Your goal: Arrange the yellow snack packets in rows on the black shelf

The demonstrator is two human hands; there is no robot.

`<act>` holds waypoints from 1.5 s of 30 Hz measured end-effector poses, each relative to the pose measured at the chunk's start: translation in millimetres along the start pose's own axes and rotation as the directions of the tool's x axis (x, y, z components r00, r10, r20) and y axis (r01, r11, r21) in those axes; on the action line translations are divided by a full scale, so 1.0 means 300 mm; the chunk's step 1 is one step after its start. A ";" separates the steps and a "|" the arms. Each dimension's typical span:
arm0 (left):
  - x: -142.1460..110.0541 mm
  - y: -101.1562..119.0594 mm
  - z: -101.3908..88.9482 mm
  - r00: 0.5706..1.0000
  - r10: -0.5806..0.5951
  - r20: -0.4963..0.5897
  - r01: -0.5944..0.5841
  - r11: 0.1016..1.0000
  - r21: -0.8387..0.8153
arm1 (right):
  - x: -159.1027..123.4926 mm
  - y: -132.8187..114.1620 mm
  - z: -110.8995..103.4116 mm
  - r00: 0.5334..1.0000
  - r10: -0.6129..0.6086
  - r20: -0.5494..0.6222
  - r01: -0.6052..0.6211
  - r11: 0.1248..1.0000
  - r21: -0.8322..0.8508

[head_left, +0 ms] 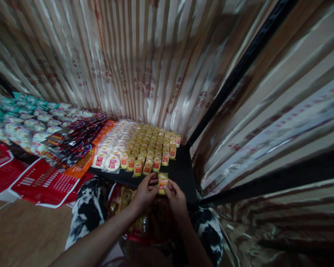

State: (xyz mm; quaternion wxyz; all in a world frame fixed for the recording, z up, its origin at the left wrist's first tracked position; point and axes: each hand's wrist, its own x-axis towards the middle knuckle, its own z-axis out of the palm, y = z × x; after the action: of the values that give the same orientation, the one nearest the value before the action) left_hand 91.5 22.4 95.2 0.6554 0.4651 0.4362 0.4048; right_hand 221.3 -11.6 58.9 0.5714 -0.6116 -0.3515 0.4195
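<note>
Between my two hands is a small yellow packaged snack point(163, 180) with a red and white label, held upright just above the near edge of the black table point(183, 174). My left hand point(146, 193) pinches its left side. On its right side, my right hand point(176, 194) grips it with thumb and fingers. Beyond my hands stand rows of matching yellow snack packets point(147, 148). Below them, between my knees, a red container point(133, 237) holds several more yellow wrapped packets, partly hidden by my forearms.
Left of the yellow rows lie white round packets point(113, 162), orange packages point(82, 166), dark packets point(75, 139) and white-and-teal bags point(36, 122). Red printed sheets point(47, 181) hang from the table's front. Striped plastic sheeting point(144, 66) and a black pole point(233, 81) stand close behind and right.
</note>
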 end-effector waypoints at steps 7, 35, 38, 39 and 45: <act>0.042 -0.044 0.082 0.998 -0.001 0.062 -0.005 0.995 0.095 | 0.165 0.005 -0.036 0.977 -0.079 -0.199 0.067 0.996 -0.066; 0.166 -0.109 0.125 0.982 0.118 0.149 -0.156 0.950 0.270 | 0.317 0.049 0.028 0.965 -0.165 -0.206 0.061 0.898 -0.435; 0.134 -0.099 0.117 0.979 0.176 0.100 -0.200 0.919 0.339 | 0.298 0.040 0.033 0.946 -0.215 -0.241 0.110 0.916 -0.385; 0.114 -0.092 0.110 0.978 0.194 0.080 -0.210 0.905 0.370 | 0.284 0.034 0.036 0.934 -0.236 -0.268 0.130 0.924 -0.358; -0.032 -0.128 0.002 0.982 0.131 0.139 -0.184 0.844 0.503 | 0.078 0.006 0.076 0.932 -0.260 -0.251 0.205 0.952 -0.226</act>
State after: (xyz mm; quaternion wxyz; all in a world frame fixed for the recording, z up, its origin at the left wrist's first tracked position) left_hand 94.0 4.0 60.2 0.4931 0.6766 0.4555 0.3026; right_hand 209.9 18.7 54.5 0.5978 -0.6713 -0.3777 0.2221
